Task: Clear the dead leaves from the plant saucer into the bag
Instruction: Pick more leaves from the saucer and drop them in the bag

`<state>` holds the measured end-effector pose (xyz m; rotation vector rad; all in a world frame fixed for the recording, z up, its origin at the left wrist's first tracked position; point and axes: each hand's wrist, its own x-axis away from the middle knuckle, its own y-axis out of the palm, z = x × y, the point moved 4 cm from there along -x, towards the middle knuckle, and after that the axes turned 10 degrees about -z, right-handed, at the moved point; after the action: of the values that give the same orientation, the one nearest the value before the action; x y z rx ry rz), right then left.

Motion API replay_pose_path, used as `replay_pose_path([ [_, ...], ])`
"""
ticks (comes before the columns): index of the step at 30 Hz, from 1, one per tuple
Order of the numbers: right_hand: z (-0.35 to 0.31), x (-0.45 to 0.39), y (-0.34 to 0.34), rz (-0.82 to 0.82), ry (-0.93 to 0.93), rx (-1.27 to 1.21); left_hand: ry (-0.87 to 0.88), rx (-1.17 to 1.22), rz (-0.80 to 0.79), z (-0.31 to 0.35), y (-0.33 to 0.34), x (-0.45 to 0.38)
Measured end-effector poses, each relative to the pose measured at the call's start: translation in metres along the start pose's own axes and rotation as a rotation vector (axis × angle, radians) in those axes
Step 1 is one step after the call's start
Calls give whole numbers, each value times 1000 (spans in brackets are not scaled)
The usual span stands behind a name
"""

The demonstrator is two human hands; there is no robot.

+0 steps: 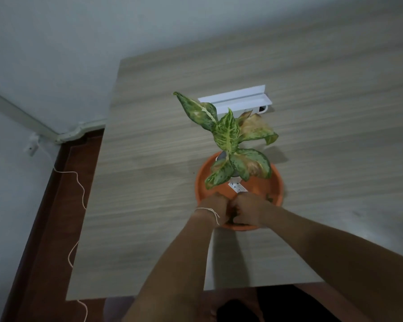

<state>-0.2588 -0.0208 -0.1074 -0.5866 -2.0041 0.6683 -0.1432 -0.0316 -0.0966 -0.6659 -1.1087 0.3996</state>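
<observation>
Both arms reached forward, the left hand (213,206) and right hand (247,209) side by side, curled knuckles-up over the near rim of the orange saucer (276,182) on the table (149,159); what they gripped was hidden.

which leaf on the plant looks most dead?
The upper-right leaf, in front of the white box: mostly brown, curled. The others are largely green and speckled.

Both hands gathered at the saucer's near rim

The left hand (215,209) and right hand (248,211) are curled together inside the round orange plastic saucer (276,180) on the wood-grain counter (149,170), beneath the speckled green plant (228,135).
</observation>
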Motion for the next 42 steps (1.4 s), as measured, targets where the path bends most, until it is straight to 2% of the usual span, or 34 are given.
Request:
replay_pose_path([
  [15, 11, -8, 7, 76, 73, -75, 30, 49, 79, 5, 8, -5],
  [18, 19, -4, -3, 177, 145, -157, 53, 80, 122, 1, 0, -1],
  [23, 4, 3, -22, 343, 145, -408, -29, 284, 291, -24, -13, 16],
  [27, -18, 1, -25, 431, 113, -454, -127, 525, 437, -53, -23, 34],
  [33, -72, -15, -11, 362, 37, -500, -177, 666, 534, -106, -17, 81],
  [38, -149, -40, 4, 325, -57, -536, -321, 799, 658, -175, 12, 148],
  [42, -224, -63, 21, 282, -132, -470, -462, 882, 754, -234, 50, 218],
])
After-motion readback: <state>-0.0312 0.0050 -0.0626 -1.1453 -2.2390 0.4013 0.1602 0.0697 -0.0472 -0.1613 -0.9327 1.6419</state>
